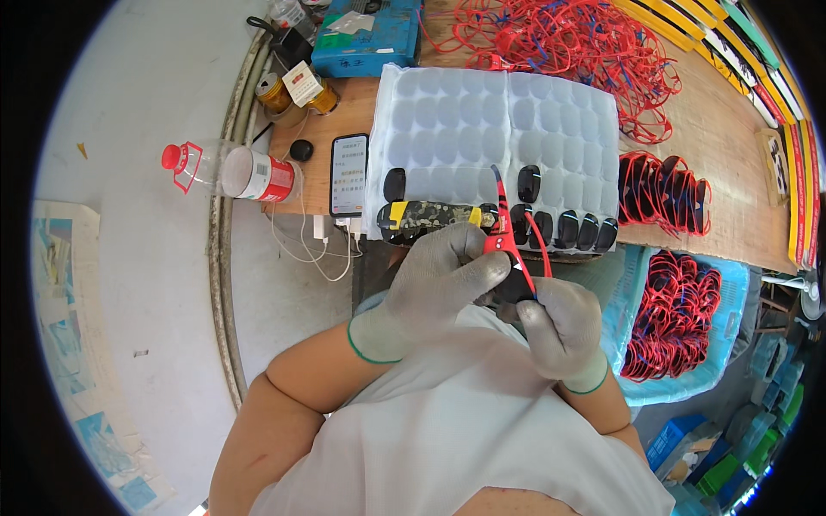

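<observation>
A red-framed pair of glasses with a dark lens is held upright in front of my chest. My left hand, in a grey glove, pinches its left part between thumb and fingers. My right hand, gloved alike, grips the lower right end by the dark lens. Just beyond my hands is a white padded sheet with rounded pockets. Several loose black lenses rest along its near edge. A camouflage-patterned cylinder with yellow bands lies there too, partly hidden by my left hand.
Red frames are piled at the back, with a row of dark-lensed glasses at right. A blue crate of glasses stands below. On the left are a phone, white cables, a cut plastic bottle and cans.
</observation>
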### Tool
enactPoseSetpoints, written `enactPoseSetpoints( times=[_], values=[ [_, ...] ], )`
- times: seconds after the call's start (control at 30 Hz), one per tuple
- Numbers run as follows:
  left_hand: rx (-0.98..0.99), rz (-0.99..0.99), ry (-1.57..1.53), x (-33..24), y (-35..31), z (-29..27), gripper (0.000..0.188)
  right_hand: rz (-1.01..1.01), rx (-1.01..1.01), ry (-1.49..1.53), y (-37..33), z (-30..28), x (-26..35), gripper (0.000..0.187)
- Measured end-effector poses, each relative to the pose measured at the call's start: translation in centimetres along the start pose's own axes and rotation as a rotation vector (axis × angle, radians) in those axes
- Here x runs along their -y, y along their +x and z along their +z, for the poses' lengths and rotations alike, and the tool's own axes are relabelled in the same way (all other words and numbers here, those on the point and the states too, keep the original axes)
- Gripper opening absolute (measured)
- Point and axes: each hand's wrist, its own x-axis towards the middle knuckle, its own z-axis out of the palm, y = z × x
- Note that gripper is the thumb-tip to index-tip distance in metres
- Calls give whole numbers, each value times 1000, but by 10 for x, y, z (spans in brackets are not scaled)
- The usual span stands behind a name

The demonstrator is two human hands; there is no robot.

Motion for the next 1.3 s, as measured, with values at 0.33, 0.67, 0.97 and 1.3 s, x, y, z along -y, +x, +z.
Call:
enactPoseSetpoints(
  times=[0.33,0.67,0.97,1.3],
  values=[
    [-117,-65,-199,0,-11,15,17,-196,-124,-244,9,5,8,6],
    [36,170,209,-25,-24,16,12,-8,-27,-49,0,-6,7,5],
    [118,182,384,-29,-19,15,18,141,-168,72,-3,1,18,4],
    [199,483,696,-44,-31,20,16,-227,-195,-101,-7,-1,32,17]
  ],
)
